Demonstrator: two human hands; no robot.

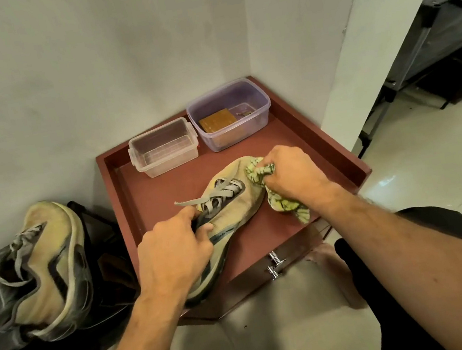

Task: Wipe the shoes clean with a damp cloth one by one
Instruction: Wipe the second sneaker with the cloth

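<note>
Shoe (228,205) looks light, soft-sided; my left hand (172,250) grips its collar at seven o'clock, right hand (293,177) bunches the limp cloth (256,172) against the toe.

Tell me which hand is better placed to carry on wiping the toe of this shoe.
The right hand. It already grips the bunched cloth against the toe of the shoe, while the left hand holds the shoe's collar to steady it.

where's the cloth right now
In the head view the cloth is bunched in the right hand, pressed on the toe of the shoe on the red tray.
</note>
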